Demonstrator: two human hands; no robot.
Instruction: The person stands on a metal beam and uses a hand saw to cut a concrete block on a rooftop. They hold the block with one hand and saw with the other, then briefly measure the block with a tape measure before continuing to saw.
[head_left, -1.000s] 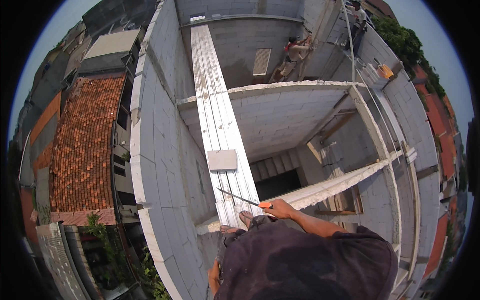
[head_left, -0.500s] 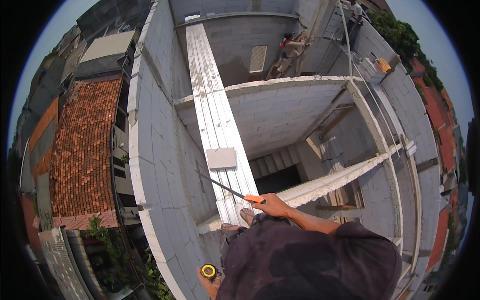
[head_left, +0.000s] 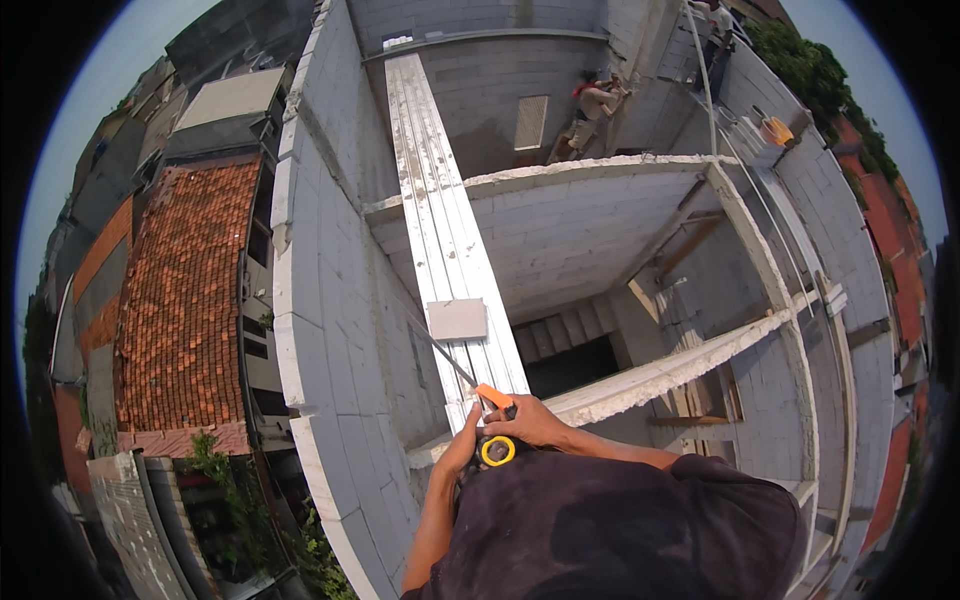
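Note:
My right hand [head_left: 530, 422] is closed around the orange-and-black handle of a hand saw [head_left: 492, 395], whose long thin blade points forward and left. My left hand [head_left: 460, 443] is right beside it, fingers raised against the handle end. A yellow-and-black tape measure [head_left: 498, 451] is against the left palm, just under the right hand, close to my dark shirt; how the left fingers grip it is partly hidden. Ahead, a pale lightweight block [head_left: 457, 320] lies across the white metal planks [head_left: 437, 200].
The planks span an open drop, crossing a concrete beam [head_left: 590, 172]. A block wall [head_left: 325, 320] rises at left, with tiled roofs [head_left: 190, 300] beyond. Stairs [head_left: 565, 335] lie far below. One person [head_left: 592, 105] works at a far column; another [head_left: 715, 35] stands far right near buckets [head_left: 770, 130].
My left hand has come up from the lower left with the tape measure and met my right hand at the saw handle. The saw has drawn slightly closer and turned more forward.

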